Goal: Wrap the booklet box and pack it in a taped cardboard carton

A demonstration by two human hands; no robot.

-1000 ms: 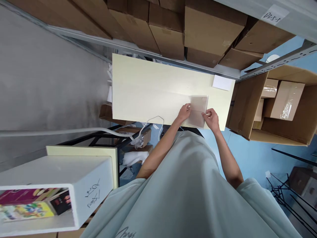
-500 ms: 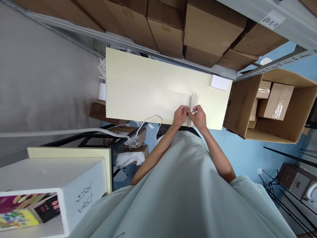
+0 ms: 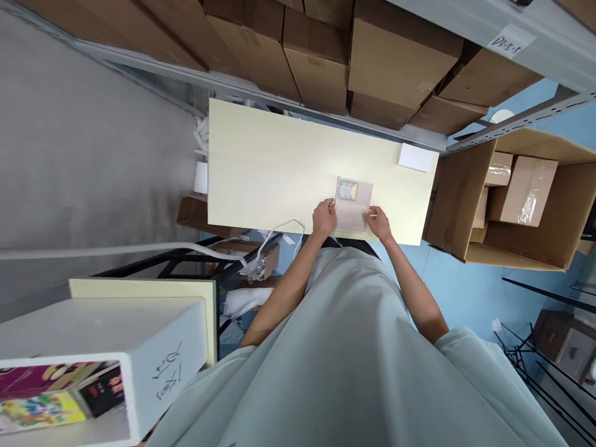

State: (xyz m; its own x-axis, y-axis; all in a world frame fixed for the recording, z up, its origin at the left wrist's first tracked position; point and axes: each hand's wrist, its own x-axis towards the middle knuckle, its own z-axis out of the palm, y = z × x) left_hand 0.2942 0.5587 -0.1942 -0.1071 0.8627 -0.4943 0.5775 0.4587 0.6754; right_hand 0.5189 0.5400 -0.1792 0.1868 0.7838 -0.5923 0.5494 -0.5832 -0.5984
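A thin, pale translucent sheet (image 3: 354, 202) with a small coloured picture near its far edge lies flat on the cream table (image 3: 270, 167). My left hand (image 3: 324, 217) pinches the sheet's near left corner. My right hand (image 3: 379, 223) pinches its near right corner. Both hands rest at the table's near edge, fingers closed on the sheet.
A small white pad (image 3: 416, 157) lies at the table's far right corner. Cardboard boxes (image 3: 395, 56) fill the shelf beyond. An open carton (image 3: 521, 198) with wrapped boxes stands at the right. A white foam box (image 3: 107, 366) sits at the lower left, with a white cable (image 3: 279, 230) hanging by the table.
The sheet was flat, then folded or turned on edge between my hands, and now lies flat again further left, with a coloured picture showing. Both hands shifted left.
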